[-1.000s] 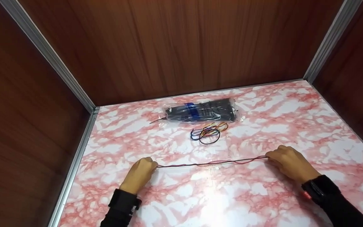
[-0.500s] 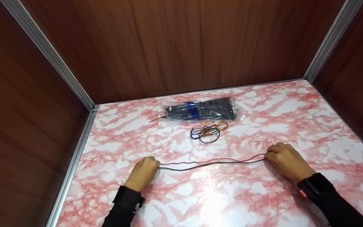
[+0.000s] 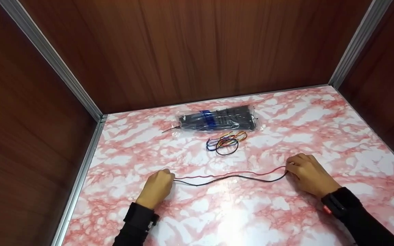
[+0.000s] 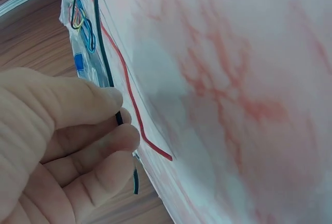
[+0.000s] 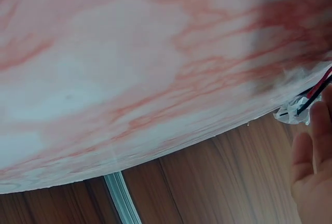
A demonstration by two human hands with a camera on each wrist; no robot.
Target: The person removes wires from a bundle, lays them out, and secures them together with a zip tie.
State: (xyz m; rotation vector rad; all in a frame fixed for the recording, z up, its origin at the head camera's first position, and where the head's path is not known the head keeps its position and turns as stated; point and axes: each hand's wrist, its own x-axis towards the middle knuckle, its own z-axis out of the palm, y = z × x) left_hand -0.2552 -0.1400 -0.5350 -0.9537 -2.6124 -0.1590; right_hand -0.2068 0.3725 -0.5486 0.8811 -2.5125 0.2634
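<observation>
A thin red wire [image 3: 224, 174] and a thin black wire [image 3: 217, 180] lie slack across the pink marble tabletop [image 3: 238, 215] between my two hands. My left hand [image 3: 171, 177] pinches the black wire's left end; in the left wrist view, thumb and forefinger [image 4: 122, 138] squeeze the black wire [image 4: 106, 68]. The red wire [image 4: 129, 99] lies beside them with its tip free on the table. My right hand [image 3: 287, 169] grips the right ends, where both wires meet. In the right wrist view only the fingers [image 5: 314, 156] and a short stretch of both wires [image 5: 317, 90] show.
A clear plastic bag of black cable ties with a blue band [image 3: 217, 119] lies near the back wall. Just in front of it sits a small coil of coloured wires [image 3: 227, 140]. Wooden walls with aluminium rails [image 3: 80, 177] close in the left, back and right sides.
The two wires were stretched taut together; my hands have come slightly closer, and the wires now hang slack and apart, the black one sagging toward me.
</observation>
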